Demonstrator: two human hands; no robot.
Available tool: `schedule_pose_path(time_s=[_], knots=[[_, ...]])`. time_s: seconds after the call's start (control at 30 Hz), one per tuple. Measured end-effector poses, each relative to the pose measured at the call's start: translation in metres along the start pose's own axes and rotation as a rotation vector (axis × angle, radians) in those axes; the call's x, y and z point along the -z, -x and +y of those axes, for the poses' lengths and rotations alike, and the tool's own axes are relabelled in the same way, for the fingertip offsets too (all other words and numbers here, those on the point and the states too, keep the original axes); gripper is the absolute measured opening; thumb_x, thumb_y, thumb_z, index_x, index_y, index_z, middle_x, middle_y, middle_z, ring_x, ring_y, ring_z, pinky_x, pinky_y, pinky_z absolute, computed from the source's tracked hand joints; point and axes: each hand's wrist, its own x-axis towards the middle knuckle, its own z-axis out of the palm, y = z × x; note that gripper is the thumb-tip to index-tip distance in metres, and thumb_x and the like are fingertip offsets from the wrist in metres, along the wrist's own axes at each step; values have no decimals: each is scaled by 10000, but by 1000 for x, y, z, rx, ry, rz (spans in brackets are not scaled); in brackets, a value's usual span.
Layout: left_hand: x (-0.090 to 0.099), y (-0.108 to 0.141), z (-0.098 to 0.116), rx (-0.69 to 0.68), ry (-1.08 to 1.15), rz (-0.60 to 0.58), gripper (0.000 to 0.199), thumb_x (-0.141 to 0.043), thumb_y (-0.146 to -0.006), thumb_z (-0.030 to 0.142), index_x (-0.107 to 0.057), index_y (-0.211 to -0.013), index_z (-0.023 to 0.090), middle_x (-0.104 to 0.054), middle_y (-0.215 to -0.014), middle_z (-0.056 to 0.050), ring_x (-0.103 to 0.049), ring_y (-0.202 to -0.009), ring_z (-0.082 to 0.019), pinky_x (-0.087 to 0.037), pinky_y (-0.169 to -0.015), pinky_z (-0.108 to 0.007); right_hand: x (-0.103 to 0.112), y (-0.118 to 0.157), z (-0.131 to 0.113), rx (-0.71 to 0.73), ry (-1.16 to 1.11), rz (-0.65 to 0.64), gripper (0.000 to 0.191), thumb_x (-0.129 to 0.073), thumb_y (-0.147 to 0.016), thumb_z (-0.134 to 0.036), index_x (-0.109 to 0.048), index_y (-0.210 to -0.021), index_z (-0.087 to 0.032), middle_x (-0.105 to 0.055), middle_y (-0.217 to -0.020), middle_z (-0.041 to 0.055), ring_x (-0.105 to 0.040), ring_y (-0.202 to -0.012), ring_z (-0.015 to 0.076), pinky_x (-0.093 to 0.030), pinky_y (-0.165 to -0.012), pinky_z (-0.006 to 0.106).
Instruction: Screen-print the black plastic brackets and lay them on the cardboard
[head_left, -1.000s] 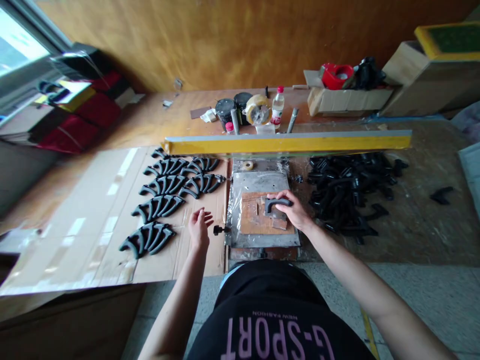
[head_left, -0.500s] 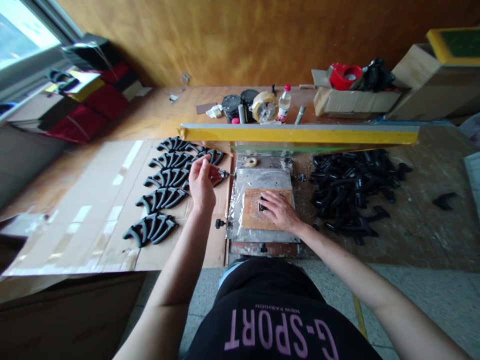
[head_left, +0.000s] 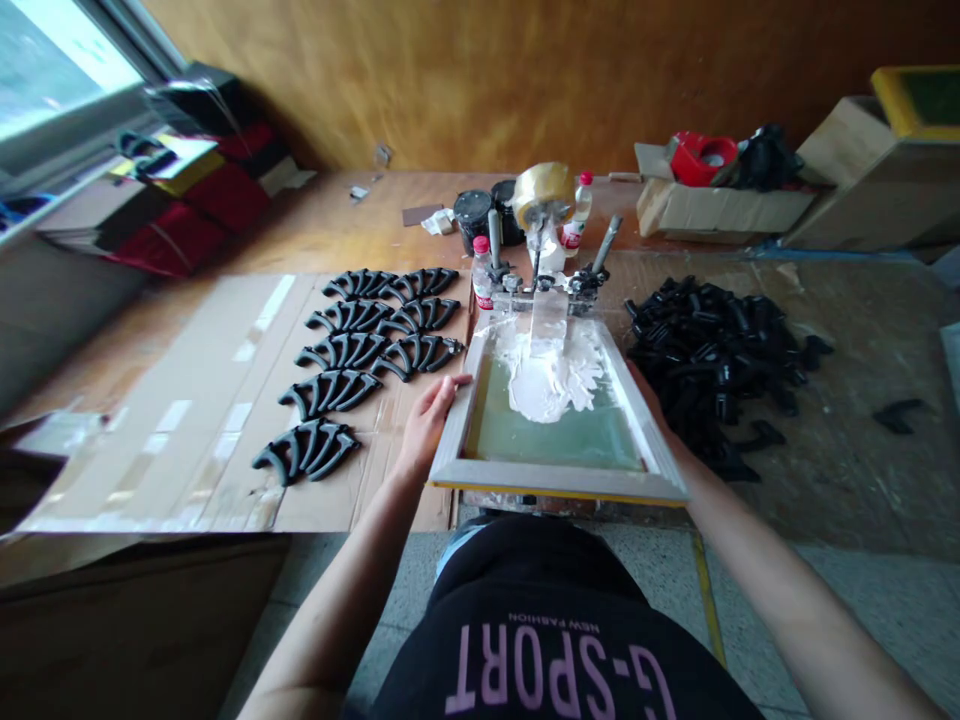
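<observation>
A screen-printing frame (head_left: 555,472) is lowered in front of me, tilted, with its near edge raised. White ink (head_left: 544,395) is smeared over the far half of its green mesh, under a squeegee blade (head_left: 548,322). My left hand (head_left: 426,425) is at the left side of the frame, fingers closed against its edge. At the right side is my right hand (head_left: 654,398), mostly behind the frame, its fingers hidden. The metal plate and wooden block are covered by the frame. Left of it lie curved black handles (head_left: 307,452) in fanned rows.
A heap of black handles (head_left: 709,350) lies on the right. Behind the frame stand metal posts (head_left: 606,245), a tape roll (head_left: 544,192), dark tubs (head_left: 472,212) and plastic bottles (head_left: 481,272). Cardboard boxes (head_left: 720,212) are at back right; stacked red and black bundles (head_left: 169,225) are at left.
The frame has swung down from nearly edge-on over the plate, showing its mesh and ink. My left hand came down to its left side; my right hand left the wooden block for the right side.
</observation>
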Motion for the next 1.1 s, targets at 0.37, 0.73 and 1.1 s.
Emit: schedule_pose_path(time_s=[0.37, 0.73, 1.1], knots=[[-4, -17, -106, 215, -150, -60, 674, -601, -799, 487, -496, -1386, 173, -602, -737, 9, -514, -585, -105, -376, -502, -199, 15, -83, -48, -129, -160, -97, 181, -654, -836, -230, -653, -1006, -167, -689, -974, 101, -613, -915, 246, -479, -781, 336], [-3, -13, -99, 232, -89, -24, 572, -654, -757, 521, -624, -1202, 162, -650, -770, -21, -571, -626, -127, -416, -523, -206, 27, -24, -53, 266, -253, -167, 171, -556, -810, -101, -685, -838, -209, -668, -817, 30, -581, -833, 194, -412, -689, 280], [-2, -8, -72, 248, -57, -36, 665, -691, -739, 497, -540, -1302, 176, -618, -693, 20, -526, -548, -105, -369, -484, -196, 27, -43, -58, 49, -319, 9, 355, -630, -879, -266, -625, -1233, -243, -705, -1096, 49, -636, -957, 218, -489, -812, 313]])
